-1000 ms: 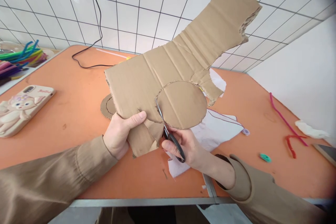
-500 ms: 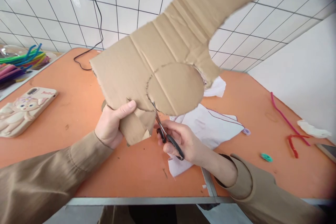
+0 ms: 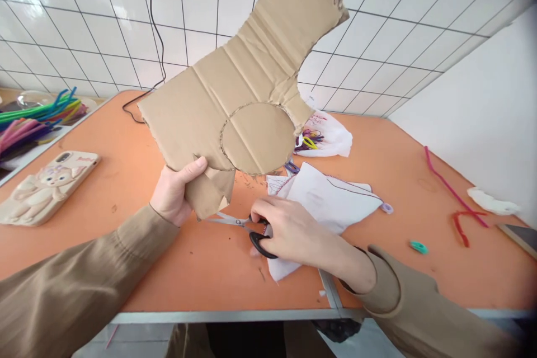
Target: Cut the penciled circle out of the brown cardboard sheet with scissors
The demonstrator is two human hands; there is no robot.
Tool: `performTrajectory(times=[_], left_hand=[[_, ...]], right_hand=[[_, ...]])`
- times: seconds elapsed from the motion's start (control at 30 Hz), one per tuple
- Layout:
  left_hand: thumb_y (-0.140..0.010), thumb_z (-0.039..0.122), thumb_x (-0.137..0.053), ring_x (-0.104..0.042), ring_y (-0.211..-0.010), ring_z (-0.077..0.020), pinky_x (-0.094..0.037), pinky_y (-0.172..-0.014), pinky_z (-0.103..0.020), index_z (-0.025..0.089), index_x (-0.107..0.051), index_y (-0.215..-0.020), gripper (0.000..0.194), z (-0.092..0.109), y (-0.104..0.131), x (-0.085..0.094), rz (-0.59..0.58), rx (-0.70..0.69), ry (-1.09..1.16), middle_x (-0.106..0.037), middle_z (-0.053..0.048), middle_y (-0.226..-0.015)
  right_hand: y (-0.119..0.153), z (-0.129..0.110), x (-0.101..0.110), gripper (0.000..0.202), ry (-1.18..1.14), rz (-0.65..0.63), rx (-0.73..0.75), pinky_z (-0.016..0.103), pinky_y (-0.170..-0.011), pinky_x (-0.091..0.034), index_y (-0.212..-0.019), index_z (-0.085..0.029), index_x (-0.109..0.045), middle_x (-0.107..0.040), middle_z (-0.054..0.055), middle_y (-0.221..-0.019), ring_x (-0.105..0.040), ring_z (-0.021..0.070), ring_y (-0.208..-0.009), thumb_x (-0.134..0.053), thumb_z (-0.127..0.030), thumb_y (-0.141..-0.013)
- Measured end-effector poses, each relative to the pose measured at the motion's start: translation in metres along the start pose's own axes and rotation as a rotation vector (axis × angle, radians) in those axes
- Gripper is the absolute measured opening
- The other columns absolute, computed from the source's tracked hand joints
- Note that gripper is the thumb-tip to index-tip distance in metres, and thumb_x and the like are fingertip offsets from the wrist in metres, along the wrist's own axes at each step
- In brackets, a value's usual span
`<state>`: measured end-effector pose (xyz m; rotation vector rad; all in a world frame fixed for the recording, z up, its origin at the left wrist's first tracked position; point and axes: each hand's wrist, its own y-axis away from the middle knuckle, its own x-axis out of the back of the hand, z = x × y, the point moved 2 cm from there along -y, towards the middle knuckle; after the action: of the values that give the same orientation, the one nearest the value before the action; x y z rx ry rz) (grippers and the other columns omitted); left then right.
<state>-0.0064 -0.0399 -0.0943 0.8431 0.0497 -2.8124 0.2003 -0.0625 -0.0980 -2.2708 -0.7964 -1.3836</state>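
My left hand is closed on the lower left edge of a large piece of brown cardboard, thumb on top beside a bent flap. A round disc shows in the cardboard, with a rough cut line around much of its rim. In my right hand are scissors with black handles. Their blades are spread and point left, just under the flap; whether they touch it I cannot tell. White cloth with dark stitching lies on the table beyond the right hand.
A phone in a cartoon case and colourful pipe cleaners lie at the left. A white bag stands behind the cloth. Pink and red pipe cleaners and a green clip-like piece lie right. A tiled wall closes the back.
The scissors have come out of the cut by the disc and dropped lower, turning to point left with blades apart. The cardboard has shifted left and its upper end has swung left.
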Motion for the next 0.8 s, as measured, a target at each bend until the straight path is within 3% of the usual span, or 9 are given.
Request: performTrajectory(times=[0.1, 0.2, 0.4, 0.47, 0.57, 0.8], left_hand=[[-0.060, 0.023, -0.088, -0.070, -0.103, -0.0278, -0.061, -0.078, -0.029, 0.018, -0.068, -0.116, 0.059, -0.001, 0.001, -0.001, -0.006, 0.018, -0.011, -0.076, -0.008, -0.105], [-0.060, 0.024, -0.088, -0.069, -0.104, -0.0298, -0.061, -0.081, -0.031, 0.017, -0.068, -0.116, 0.059, 0.000, 0.002, -0.002, -0.044, 0.012, -0.036, -0.075, -0.010, -0.106], [-0.059, 0.027, -0.088, -0.068, -0.105, -0.0343, -0.061, -0.082, -0.037, 0.017, -0.068, -0.116, 0.061, 0.002, 0.005, -0.005, -0.110, 0.010, -0.091, -0.075, -0.011, -0.107], [-0.057, 0.026, -0.089, -0.069, -0.103, -0.0339, -0.061, -0.081, -0.037, 0.017, -0.068, -0.115, 0.063, 0.003, 0.007, -0.005, -0.097, 0.017, -0.090, -0.076, -0.011, -0.103], [-0.056, 0.026, -0.090, -0.069, -0.101, -0.0335, -0.061, -0.080, -0.037, 0.018, -0.069, -0.114, 0.063, 0.003, 0.009, -0.006, -0.094, 0.039, -0.099, -0.076, -0.010, -0.100], [-0.056, 0.026, -0.090, -0.070, -0.100, -0.0345, -0.060, -0.081, -0.039, 0.015, -0.073, -0.100, 0.049, -0.005, 0.008, -0.004, -0.111, 0.088, -0.094, -0.076, -0.013, -0.103]], right_hand=[[-0.001, -0.001, 0.004, 0.028, -0.063, -0.151, -0.063, 0.025, -0.052, -0.027, -0.072, -0.021, -0.042, -0.051, -0.005, -0.067, -0.041, 0.0104, -0.058, -0.068, -0.012, -0.066], [-0.007, 0.001, 0.010, 0.025, -0.104, -0.188, -0.050, 0.024, -0.051, -0.027, -0.067, -0.021, -0.039, -0.047, -0.006, -0.062, -0.039, 0.0094, -0.056, -0.063, -0.011, -0.067], [-0.017, 0.006, 0.016, 0.018, -0.340, -0.414, -0.068, 0.021, -0.050, -0.032, -0.068, -0.020, -0.049, -0.050, -0.007, -0.060, -0.043, 0.0082, -0.054, -0.066, -0.016, -0.068], [-0.016, 0.003, 0.014, 0.018, -0.296, -0.355, -0.046, 0.021, -0.052, -0.032, -0.067, -0.019, -0.048, -0.050, -0.006, -0.063, -0.043, 0.0087, -0.056, -0.064, -0.013, -0.070], [-0.011, -0.005, 0.006, 0.020, -0.085, -0.156, 0.014, 0.023, -0.055, -0.030, -0.068, -0.018, -0.046, -0.051, -0.002, -0.074, -0.042, 0.0095, -0.060, -0.060, -0.004, -0.072], [-0.004, -0.010, 0.003, 0.023, -0.115, -0.197, 0.074, 0.024, -0.058, -0.031, -0.068, -0.017, -0.046, -0.050, -0.002, -0.078, -0.042, 0.0092, -0.063, -0.057, 0.002, -0.072]])
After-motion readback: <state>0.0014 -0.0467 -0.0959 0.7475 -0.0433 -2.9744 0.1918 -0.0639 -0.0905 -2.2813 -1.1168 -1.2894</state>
